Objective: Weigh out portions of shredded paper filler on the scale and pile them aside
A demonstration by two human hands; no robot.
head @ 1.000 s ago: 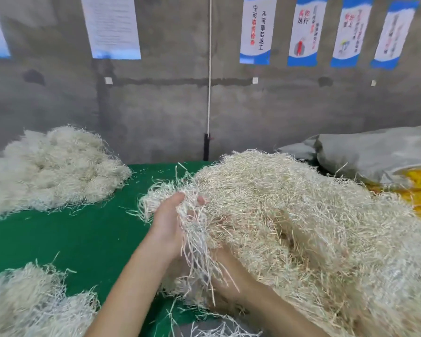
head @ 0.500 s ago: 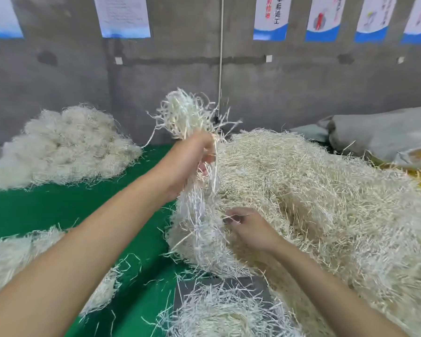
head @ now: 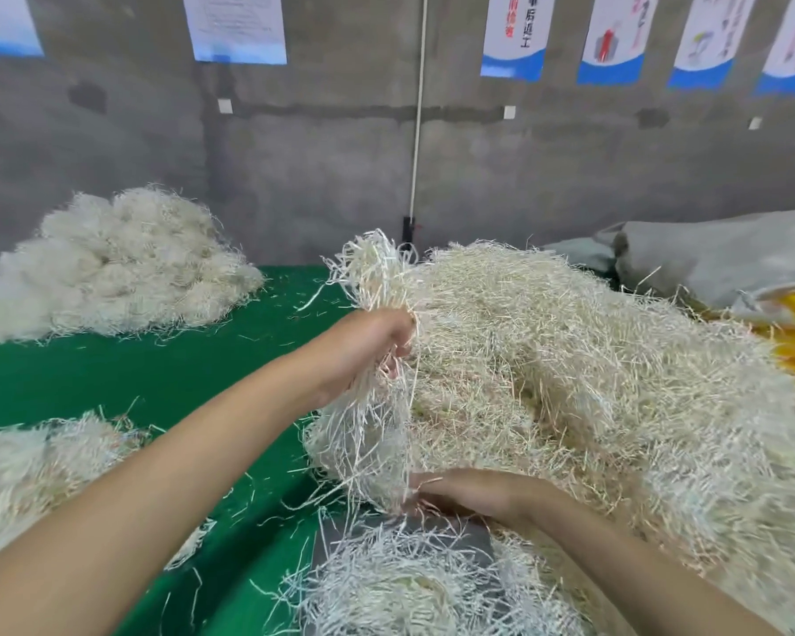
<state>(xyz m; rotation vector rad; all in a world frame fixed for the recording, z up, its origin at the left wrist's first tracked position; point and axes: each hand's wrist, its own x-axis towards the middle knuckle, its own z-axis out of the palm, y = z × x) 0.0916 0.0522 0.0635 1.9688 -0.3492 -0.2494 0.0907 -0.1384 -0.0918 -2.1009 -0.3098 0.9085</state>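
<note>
**A:** What is the left hand (head: 363, 346) doing?

**B:** It is fisted tight around a bunch of shredded paper (head: 377, 286), lifted at the near-left edge of the big heap (head: 570, 360). Strands stick out above the fist and trail down below it to the heap's foot.

**A:** And the right hand (head: 464, 493)?

**B:** Low at the heap's near edge, fingers curled into the hanging strands; I cannot tell whether they are pinched shut on any.

**A:** Where is the scale?

**B:** Nearer than the heap, a grey platform (head: 460, 539) shows under a loose portion of shreds (head: 409, 589); no display is visible.

**A:** Other piles?

**B:** On the green counter (head: 134, 383), one finished pile (head: 120, 268) lies far left of the heap by the wall, another (head: 33, 470) near left. A grey sack (head: 717, 259) lies behind the heap on the right.
</note>
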